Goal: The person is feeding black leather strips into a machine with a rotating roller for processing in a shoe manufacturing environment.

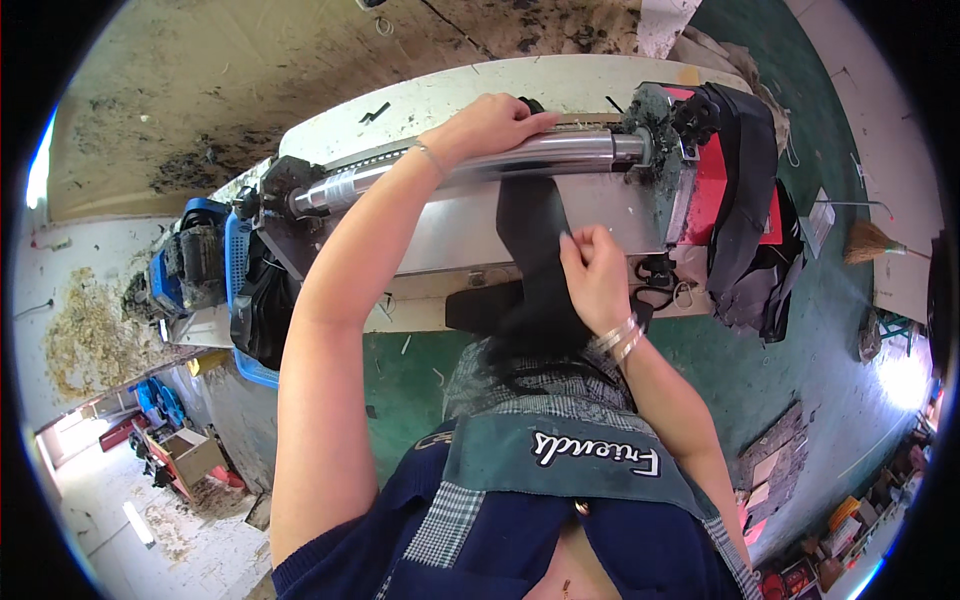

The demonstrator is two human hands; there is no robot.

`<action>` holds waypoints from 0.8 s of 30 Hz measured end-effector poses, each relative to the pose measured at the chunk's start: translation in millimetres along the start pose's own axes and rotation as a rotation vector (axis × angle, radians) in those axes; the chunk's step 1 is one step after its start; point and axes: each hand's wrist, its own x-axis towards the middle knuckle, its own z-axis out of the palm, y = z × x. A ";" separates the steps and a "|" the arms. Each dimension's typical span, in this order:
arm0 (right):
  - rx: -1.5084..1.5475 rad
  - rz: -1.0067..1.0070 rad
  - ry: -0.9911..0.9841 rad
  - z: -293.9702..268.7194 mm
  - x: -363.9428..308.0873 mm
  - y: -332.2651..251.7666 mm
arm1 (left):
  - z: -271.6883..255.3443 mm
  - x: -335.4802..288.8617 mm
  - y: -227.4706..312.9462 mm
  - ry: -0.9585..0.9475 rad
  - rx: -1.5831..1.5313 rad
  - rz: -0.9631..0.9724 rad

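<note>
A machine with a shiny metal roller (540, 152) stands in front of me on a pale bench. My left hand (492, 125) reaches over the roller, fingers curled at its far side beside a small dark bit (532, 104); what they hold is hidden. A flat black piece of sheet material (530, 215) runs from under the roller down over the metal plate (610, 210) toward my lap. My right hand (597, 280) pinches its right edge, thumb on top. More black pieces (485, 305) lie at the bench's near edge and on my lap, partly blurred.
Black pieces hang over a red item (708, 190) right of the machine. At left stands a blue basket (238, 250) with black pieces (265, 310) by it. Scissors with dark handles (655, 275) lie near the right front. A broom (870, 243) is far right.
</note>
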 end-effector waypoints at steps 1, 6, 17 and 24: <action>-0.003 0.003 0.004 1.7 9.1 -3.7 | 4.5 8.8 -2.9 -0.005 0.040 0.014; 0.135 0.419 -0.389 -47.9 -1.0 -59.6 | -10.1 -4.5 14.3 -0.119 0.185 -0.013; 0.073 -0.446 -0.660 -91.9 -72.8 -83.1 | -14.9 -147.1 79.2 0.023 0.215 0.495; 0.159 -0.547 -0.479 -93.5 -67.0 -76.7 | -166.1 -97.4 132.6 0.710 0.423 0.242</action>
